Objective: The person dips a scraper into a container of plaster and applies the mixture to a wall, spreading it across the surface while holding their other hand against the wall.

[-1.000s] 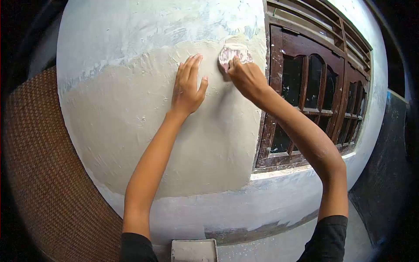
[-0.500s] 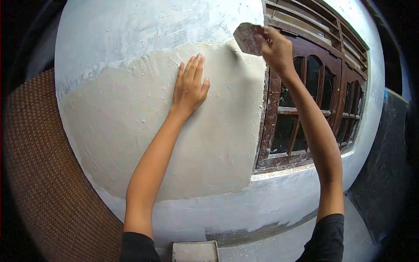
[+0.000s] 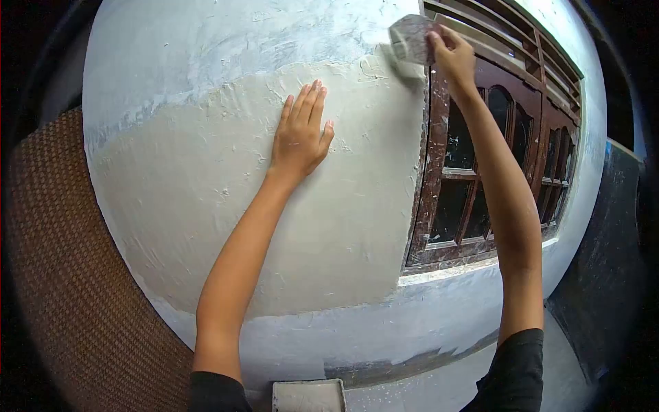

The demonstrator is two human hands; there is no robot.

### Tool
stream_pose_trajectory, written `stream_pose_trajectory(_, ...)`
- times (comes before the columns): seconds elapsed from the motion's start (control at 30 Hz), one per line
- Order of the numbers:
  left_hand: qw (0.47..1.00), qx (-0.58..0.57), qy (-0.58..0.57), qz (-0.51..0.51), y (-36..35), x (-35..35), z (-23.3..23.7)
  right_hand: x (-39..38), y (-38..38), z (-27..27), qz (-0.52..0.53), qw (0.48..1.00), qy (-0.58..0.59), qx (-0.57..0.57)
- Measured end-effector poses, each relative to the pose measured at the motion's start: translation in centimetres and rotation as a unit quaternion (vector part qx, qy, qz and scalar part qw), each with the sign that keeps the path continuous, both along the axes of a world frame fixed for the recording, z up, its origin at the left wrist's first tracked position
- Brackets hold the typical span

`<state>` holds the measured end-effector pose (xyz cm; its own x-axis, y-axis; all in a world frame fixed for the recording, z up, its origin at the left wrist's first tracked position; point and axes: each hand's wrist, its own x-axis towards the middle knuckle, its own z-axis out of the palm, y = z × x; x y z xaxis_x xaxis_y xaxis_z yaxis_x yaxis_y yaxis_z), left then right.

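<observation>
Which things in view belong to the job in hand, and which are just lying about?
In use:
- flat scraper, in the right hand
- coated wall, under the left hand
- paste tray, probably

Just around:
- woven mat
- window
- dark panel

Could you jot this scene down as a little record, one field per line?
Left hand: left hand open, palm against the wall
Right hand: right hand gripping a flat scraper near the window's upper left corner; contact with the wall unclear
Wall: pale blue-white wall with a greyish-beige coated patch
Window: brown-framed window, spattered with pale specks
Below: tray holding pale material
Far left: brown woven surface
</observation>
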<state>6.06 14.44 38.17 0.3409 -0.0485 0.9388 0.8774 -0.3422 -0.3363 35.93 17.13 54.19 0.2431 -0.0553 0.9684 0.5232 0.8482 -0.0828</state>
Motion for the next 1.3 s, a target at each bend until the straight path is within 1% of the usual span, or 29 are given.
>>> stream_pose_trajectory(0.03,1.000,0.003,-0.002,-0.005,0.1,0.1,0.0,-0.4,-0.1,-0.6,-0.030,0.998,-0.053,-0.015)
stream_pose_trajectory(0.1,1.000,0.003,-0.003,-0.005,0.1,0.2,-0.1,-1.7,0.6,-1.4,-0.030,0.991,-0.123,-0.033)
stream_pose_trajectory(0.17,1.000,0.004,-0.003,-0.005,0.1,0.2,-0.1,-1.7,0.0,-1.9,-0.040,0.992,-0.108,-0.054)
stream_pose_trajectory(0.23,1.000,0.003,0.000,0.004,0.1,0.0,-0.1,-1.0,-1.1,-1.6,-0.126,0.991,-0.024,-0.029)
stream_pose_trajectory(0.27,1.000,0.004,-0.002,0.006,0.1,0.0,-0.1,0.5,0.9,-0.5,-0.056,0.998,0.017,-0.019)
stream_pose_trajectory(0.3,1.000,0.000,-0.004,0.002,0.1,0.1,-0.1,0.8,0.9,-0.4,-0.055,0.998,0.016,-0.019)
stream_pose_trajectory(0.37,1.000,-0.006,-0.007,-0.003,0.0,0.2,-0.2,1.3,0.9,-0.5,-0.016,0.998,0.034,-0.046)
stream_pose_trajectory(0.4,1.000,-0.001,-0.010,-0.007,0.1,0.3,-0.2,0.4,0.2,-1.4,0.002,1.000,-0.013,-0.011)
stream_pose_trajectory(0.43,1.000,0.003,-0.012,-0.012,0.1,0.4,-0.3,0.0,0.0,-2.0,0.002,1.000,-0.013,-0.012)
stream_pose_trajectory(0.5,1.000,0.004,-0.014,-0.012,0.2,0.5,-0.3,-0.3,-0.1,-2.6,-0.086,0.988,-0.117,-0.041)
stream_pose_trajectory(0.53,1.000,0.005,-0.015,-0.012,0.2,0.5,-0.3,-0.5,0.0,-2.1,-0.061,0.994,-0.086,-0.019)
stream_pose_trajectory(0.57,1.000,0.004,-0.014,-0.012,0.1,0.5,-0.4,0.4,-0.5,-2.1,-0.053,0.996,-0.040,-0.060)
stream_pose_trajectory(0.63,1.000,-0.003,-0.013,-0.013,0.1,0.4,-0.3,1.6,-0.4,-1.1,-0.061,0.996,0.051,-0.047)
stream_pose_trajectory(0.67,1.000,-0.003,-0.014,-0.013,0.1,0.4,-0.3,1.8,0.0,-1.2,-0.061,0.996,0.050,-0.047)
stream_pose_trajectory(0.73,1.000,0.003,-0.013,-0.010,0.2,0.4,-0.3,1.8,0.4,-1.6,0.108,0.994,-0.022,0.007)
stream_pose_trajectory(0.77,1.000,0.002,-0.013,-0.011,0.3,0.5,-0.3,1.7,0.7,-1.9,0.107,0.994,-0.023,0.006)
stream_pose_trajectory(0.83,1.000,0.009,-0.018,-0.012,0.4,0.6,-0.3,1.4,1.3,-2.8,-0.053,0.994,-0.098,-0.015)
stream_pose_trajectory(0.87,1.000,0.008,-0.017,-0.013,0.4,0.6,-0.4,2.1,2.0,-2.4,-0.023,0.996,-0.078,-0.039)
stream_pose_trajectory(0.9,1.000,0.005,-0.019,-0.013,0.4,0.7,-0.5,2.6,1.1,-2.4,-0.049,0.996,-0.035,-0.058)
stream_pose_trajectory(0.97,1.000,0.005,-0.021,-0.012,0.3,0.6,-0.3,2.9,0.5,-2.0,-0.046,0.996,0.050,-0.054)
stream_pose_trajectory(1.0,1.000,0.003,-0.022,-0.013,0.3,0.6,-0.4,2.8,0.5,-2.2,-0.045,0.996,0.050,-0.053)
stream_pose_trajectory(1.07,1.000,0.001,-0.025,-0.015,0.2,0.7,-0.4,2.5,0.6,-2.8,0.043,0.998,-0.036,-0.019)
stream_pose_trajectory(1.1,1.000,-0.001,-0.026,-0.011,0.3,0.7,-0.4,2.2,0.8,-3.0,0.028,0.995,-0.093,-0.025)
stream_pose_trajectory(1.17,1.000,-0.003,-0.024,-0.008,0.4,0.8,-0.4,1.9,0.9,-3.2,-0.021,0.993,-0.105,-0.047)
stream_pose_trajectory(1.23,0.999,0.001,-0.028,-0.019,0.3,0.8,-0.4,2.3,0.4,-2.5,-0.076,0.995,0.001,-0.067)
stream_pose_trajectory(1.27,0.999,0.001,-0.028,-0.018,0.2,0.8,-0.4,2.5,0.0,-2.1,-0.037,0.997,0.035,-0.066)
stream_pose_trajectory(1.3,1.000,-0.002,-0.026,-0.016,0.2,0.8,-0.4,2.4,0.3,-2.1,-0.036,0.997,0.034,-0.065)
